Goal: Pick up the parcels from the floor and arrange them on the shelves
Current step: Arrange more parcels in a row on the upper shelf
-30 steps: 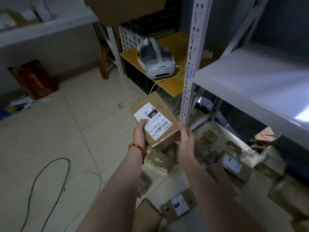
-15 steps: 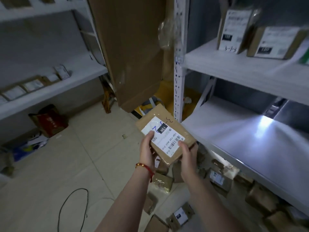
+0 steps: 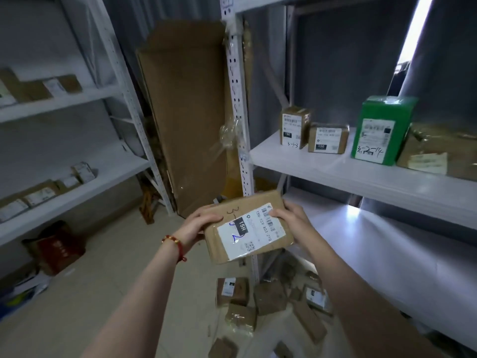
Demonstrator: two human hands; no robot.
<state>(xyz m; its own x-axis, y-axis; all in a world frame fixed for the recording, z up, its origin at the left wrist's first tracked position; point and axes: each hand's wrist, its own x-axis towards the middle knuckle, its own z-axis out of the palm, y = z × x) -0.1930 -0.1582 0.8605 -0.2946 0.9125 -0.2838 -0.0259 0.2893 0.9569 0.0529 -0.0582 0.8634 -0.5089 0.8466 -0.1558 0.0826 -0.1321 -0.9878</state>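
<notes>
parcel (image 3: 249, 226) of brown cardboard, with a white label marked 15h facing up, hangs tilted in the air, clamped between both hands just in front of the white upright post (image 3: 238, 104) of the right-hand rack. the left hand (image 3: 201, 223), a red bracelet (image 3: 175, 244) on its wrist, curls round the parcel's left end; the right hand (image 3: 289, 215) curls round the right end, fingers over the barcode. below them, loose parcels (image 3: 268, 295) lie scattered on the floor (image 3: 90, 293) by the foot of the rack. on the middle shelf (image 3: 361, 177) stand two small brown boxes (image 3: 294, 127), a green box (image 3: 382, 130) and a larger brown package (image 3: 438, 148). a tall cardboard carton (image 3: 185, 112) leans upright behind the post, and the left rack (image 3: 64, 192) carries more small parcels.
</notes>
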